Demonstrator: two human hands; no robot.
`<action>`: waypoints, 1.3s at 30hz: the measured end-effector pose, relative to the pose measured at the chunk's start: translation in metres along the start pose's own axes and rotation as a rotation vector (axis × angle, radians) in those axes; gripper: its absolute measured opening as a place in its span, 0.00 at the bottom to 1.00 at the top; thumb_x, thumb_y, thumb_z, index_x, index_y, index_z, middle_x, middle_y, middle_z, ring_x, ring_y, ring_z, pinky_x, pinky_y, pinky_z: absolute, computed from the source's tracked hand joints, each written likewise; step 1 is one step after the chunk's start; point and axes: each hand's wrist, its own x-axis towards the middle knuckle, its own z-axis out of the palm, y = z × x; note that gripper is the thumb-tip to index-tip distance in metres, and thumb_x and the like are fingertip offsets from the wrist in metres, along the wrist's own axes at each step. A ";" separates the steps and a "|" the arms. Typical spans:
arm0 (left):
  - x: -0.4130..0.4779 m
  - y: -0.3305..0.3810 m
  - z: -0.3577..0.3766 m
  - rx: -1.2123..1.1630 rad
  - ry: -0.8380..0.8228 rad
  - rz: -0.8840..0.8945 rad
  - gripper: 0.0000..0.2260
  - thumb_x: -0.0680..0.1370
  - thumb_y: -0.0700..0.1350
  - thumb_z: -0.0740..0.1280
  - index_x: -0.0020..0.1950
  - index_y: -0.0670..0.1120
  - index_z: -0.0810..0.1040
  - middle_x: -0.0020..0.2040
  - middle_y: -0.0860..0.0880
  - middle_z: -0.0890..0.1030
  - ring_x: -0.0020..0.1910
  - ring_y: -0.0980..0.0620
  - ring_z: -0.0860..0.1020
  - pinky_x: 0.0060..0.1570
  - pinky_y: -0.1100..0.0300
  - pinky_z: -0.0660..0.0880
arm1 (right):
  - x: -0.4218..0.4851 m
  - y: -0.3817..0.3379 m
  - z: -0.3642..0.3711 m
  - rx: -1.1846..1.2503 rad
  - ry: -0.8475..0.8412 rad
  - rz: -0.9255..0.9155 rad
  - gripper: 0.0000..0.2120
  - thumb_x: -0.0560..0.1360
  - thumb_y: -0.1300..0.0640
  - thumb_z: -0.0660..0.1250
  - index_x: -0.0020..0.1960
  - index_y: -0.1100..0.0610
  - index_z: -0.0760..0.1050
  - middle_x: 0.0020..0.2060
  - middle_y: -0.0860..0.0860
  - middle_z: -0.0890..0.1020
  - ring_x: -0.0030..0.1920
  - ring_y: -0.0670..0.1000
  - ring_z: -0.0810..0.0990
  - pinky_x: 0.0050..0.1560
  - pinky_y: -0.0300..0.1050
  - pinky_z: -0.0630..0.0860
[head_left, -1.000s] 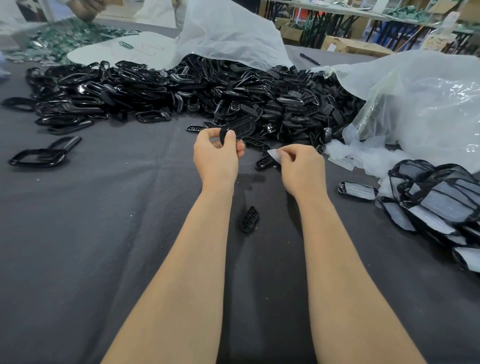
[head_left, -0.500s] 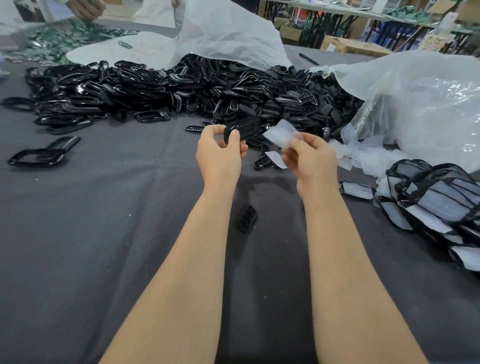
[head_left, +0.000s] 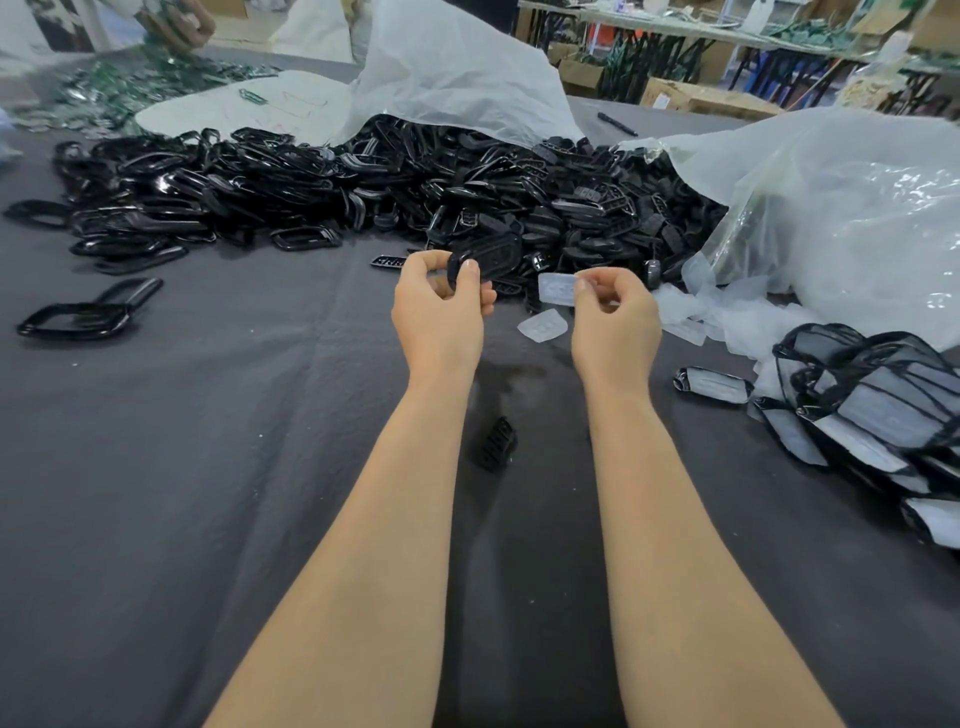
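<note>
— On the grey table (head_left: 182, 467), what lies farthest back?
— A heap of black parts (head_left: 363, 182). In front of it the left hand (head_left: 441, 317) grips one black part (head_left: 488, 260), raised off the table.
— And smaller?
— Just beside it, the right hand (head_left: 615, 327) pinches a clear film (head_left: 557, 287).

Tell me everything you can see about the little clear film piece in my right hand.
The clear film piece is small, thin and translucent whitish, roughly rectangular with rounded corners, like soft plastic with faint raised marks. The right hand pinches its right end between thumb and fingers, holding it in the air above the dark cloth. Its free end points left toward the black part gripped by the left hand, apparently not touching it. A similar piece lies on the cloth just below.
</note>
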 end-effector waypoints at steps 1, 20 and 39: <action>0.000 0.000 0.000 0.012 -0.009 -0.002 0.04 0.80 0.39 0.64 0.50 0.48 0.70 0.40 0.46 0.79 0.30 0.62 0.79 0.36 0.68 0.77 | -0.001 -0.002 0.000 0.040 0.008 0.008 0.05 0.77 0.60 0.63 0.47 0.54 0.77 0.38 0.43 0.77 0.44 0.46 0.76 0.47 0.34 0.71; -0.005 0.002 -0.002 0.159 -0.159 0.053 0.12 0.80 0.38 0.63 0.44 0.55 0.70 0.35 0.50 0.81 0.34 0.59 0.81 0.39 0.67 0.77 | -0.010 -0.016 0.003 0.124 -0.193 -0.162 0.06 0.75 0.64 0.67 0.45 0.54 0.75 0.39 0.50 0.81 0.42 0.51 0.81 0.47 0.43 0.78; -0.003 0.001 0.000 0.103 -0.143 0.043 0.08 0.80 0.39 0.63 0.48 0.53 0.71 0.37 0.47 0.80 0.31 0.62 0.80 0.41 0.66 0.79 | -0.006 -0.018 0.000 0.388 -0.174 -0.014 0.07 0.75 0.64 0.68 0.42 0.54 0.76 0.36 0.48 0.79 0.37 0.43 0.76 0.42 0.37 0.75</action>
